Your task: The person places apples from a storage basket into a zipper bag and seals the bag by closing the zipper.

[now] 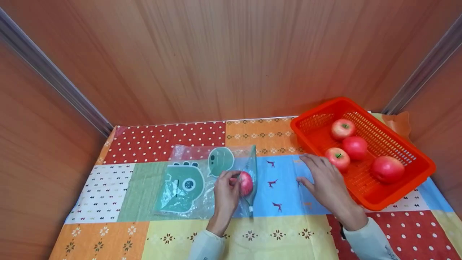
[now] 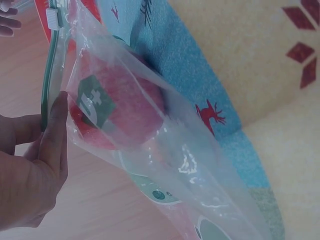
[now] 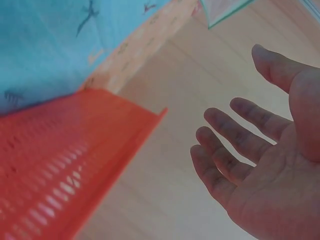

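My left hand (image 1: 226, 191) pinches the green zip edge of a clear zip bag (image 1: 186, 196) printed with green cartoon shapes. Just inside that edge lies a red apple (image 1: 247, 184), seen through the film in the left wrist view, where the white zip slider (image 2: 52, 19) also shows. My right hand (image 1: 326, 182) is held out at the left side of an orange-red plastic basket (image 1: 382, 204), fingers spread and palm bare in the right wrist view. Several red apples (image 1: 387, 169) sit in the basket.
A patchwork-patterned cloth (image 1: 195, 238) covers the table. Wood-grain panels (image 1: 216, 65) rise behind it and on both sides. The basket stands at the right, close to the back panel and the right panel. A brown-orange flap (image 1: 399, 124) shows behind it.
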`<state>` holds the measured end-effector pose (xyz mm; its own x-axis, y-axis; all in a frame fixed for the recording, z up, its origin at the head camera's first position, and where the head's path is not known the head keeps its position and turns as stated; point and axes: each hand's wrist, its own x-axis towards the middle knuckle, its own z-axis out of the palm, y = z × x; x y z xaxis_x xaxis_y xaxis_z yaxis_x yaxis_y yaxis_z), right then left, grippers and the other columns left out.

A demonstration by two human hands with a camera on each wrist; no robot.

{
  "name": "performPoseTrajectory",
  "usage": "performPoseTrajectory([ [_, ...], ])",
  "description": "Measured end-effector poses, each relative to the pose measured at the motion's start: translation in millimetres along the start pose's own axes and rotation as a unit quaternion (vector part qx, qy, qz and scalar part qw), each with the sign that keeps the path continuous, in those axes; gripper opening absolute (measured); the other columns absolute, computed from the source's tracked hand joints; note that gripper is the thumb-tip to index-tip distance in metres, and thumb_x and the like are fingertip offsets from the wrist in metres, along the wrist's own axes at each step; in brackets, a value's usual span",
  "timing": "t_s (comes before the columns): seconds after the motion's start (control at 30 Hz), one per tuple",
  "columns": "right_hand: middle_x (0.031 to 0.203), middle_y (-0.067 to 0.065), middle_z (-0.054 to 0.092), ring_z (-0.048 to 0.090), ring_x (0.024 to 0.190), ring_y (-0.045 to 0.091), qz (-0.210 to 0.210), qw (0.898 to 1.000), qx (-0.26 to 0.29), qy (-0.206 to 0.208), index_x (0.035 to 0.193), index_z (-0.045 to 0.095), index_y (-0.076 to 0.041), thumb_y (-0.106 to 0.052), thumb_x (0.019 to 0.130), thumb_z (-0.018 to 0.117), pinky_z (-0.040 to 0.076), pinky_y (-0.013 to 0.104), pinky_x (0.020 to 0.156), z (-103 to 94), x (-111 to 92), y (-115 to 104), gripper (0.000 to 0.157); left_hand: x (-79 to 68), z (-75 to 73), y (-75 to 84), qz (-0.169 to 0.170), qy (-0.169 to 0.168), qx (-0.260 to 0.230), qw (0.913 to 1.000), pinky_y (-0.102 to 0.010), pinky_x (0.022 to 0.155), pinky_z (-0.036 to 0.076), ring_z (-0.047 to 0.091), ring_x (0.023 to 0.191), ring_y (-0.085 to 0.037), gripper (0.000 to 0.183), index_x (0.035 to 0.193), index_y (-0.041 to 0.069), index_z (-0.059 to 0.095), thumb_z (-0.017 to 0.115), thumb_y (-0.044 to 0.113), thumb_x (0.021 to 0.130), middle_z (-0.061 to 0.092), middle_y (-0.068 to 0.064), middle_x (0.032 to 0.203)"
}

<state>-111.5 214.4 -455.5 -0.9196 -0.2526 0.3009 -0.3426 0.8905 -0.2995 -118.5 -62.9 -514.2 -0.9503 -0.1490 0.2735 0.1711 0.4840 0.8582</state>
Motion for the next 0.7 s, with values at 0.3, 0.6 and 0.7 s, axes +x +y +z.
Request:
performPoseTrajectory([
  [0.3, 0.142, 0.023, 0.062, 0.054, 0.125, 0.043, 0.010, 1.000, -0.001, 0.022, 0.143, 0.061, 0.000, -0.015, 0.083, 0.090, 0.050, 0.065, 0.101, -19.3, 0, 17, 0.068, 0.4, -0.2, 1.2, -0.013, -0.009, 0.003, 0.9999, -0.026, 0.066, 0.057, 0.069, 0.078, -0.018, 0.018, 0.106, -0.001, 0.079, 0.075, -0.010, 0.091, 0.069, -0.008, 0.093],
  [0.6, 0.143, 0.026, 0.058, 0.050, 0.124, 0.046, 0.042, 0.999, -0.002, 0.014, 0.145, 0.058, 0.001, -0.012, 0.087, 0.086, 0.050, 0.070, 0.095, -34.4, 1, 34, 0.065, 0.7, -0.6, 1.5, -0.011, -0.009, 0.000, 0.9999, -0.025, 0.065, 0.057, 0.068, 0.077, -0.018, 0.018, 0.106, -0.002, 0.079, 0.074, -0.011, 0.091, 0.068, -0.009, 0.091],
  [0.7, 0.145, 0.026, 0.058, 0.050, 0.124, 0.046, 0.048, 0.999, 0.003, 0.015, 0.146, 0.058, 0.001, -0.011, 0.087, 0.085, 0.048, 0.072, 0.097, -38.2, 0, 41, 0.066, 0.7, -0.8, 1.3, -0.016, -0.013, 0.003, 0.9998, -0.025, 0.066, 0.058, 0.068, 0.078, -0.018, 0.020, 0.107, -0.002, 0.078, 0.073, -0.012, 0.091, 0.069, -0.010, 0.093],
])
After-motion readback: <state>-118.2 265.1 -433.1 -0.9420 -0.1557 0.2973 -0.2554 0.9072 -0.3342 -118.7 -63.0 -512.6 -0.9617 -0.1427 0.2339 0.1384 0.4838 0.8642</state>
